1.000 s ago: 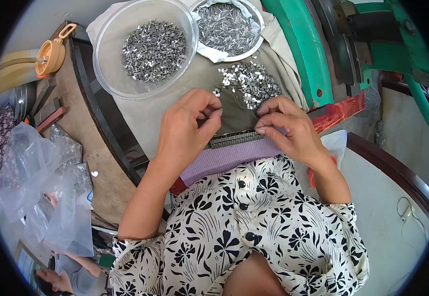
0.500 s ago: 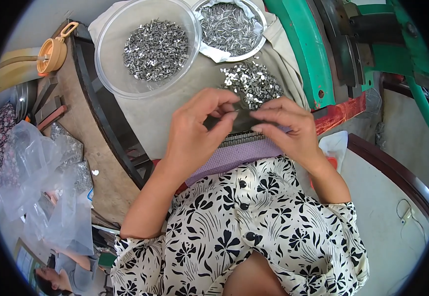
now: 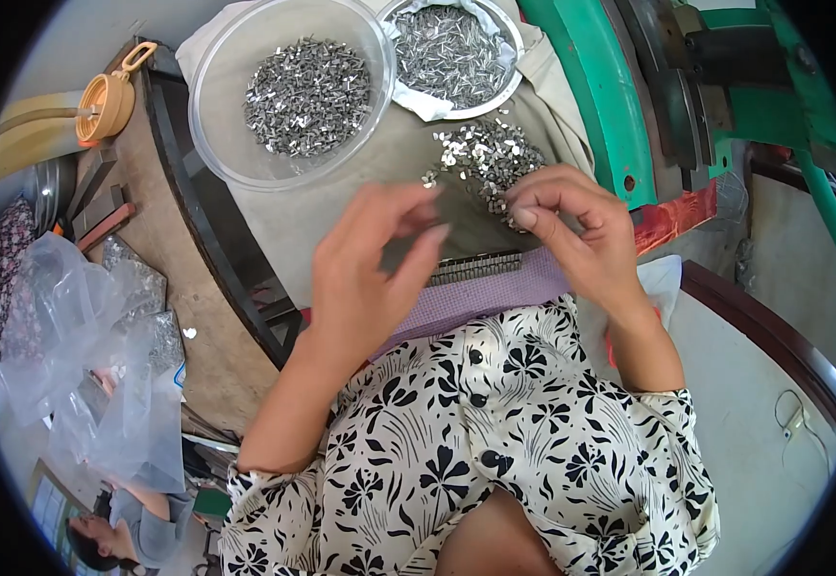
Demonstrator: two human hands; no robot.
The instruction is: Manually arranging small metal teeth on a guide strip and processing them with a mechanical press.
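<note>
A loose pile of small silvery metal pieces (image 3: 490, 158) lies on the grey-green cloth (image 3: 341, 178). My right hand (image 3: 576, 226) is at the pile's near right edge, thumb and forefinger pinched close together; what is between them, if anything, is too small to make out. To the left, my left hand (image 3: 365, 264) hovers over the cloth, slightly blurred, its thumb and forefinger apart with nothing visible between them. A small pale piece (image 3: 429, 180) shows just beyond its forefinger. Below and between the hands runs a dark strip with a row of upright metal pieces (image 3: 475, 270), beside a purple cloth (image 3: 495, 298).
A clear plastic bowl (image 3: 197, 115) of small metal pieces stands at the back left. Next to it is a lined metal bowl (image 3: 512, 86) with thin metal pins. A green machine frame (image 3: 595, 106) rises at right. Plastic bags (image 3: 101, 365) hang at left; a person sits lower left.
My hands have moved apart: the left drew back leftward and its fingers parted. My right hand shifted slightly right and up against the pile. More of the metal row shows.
</note>
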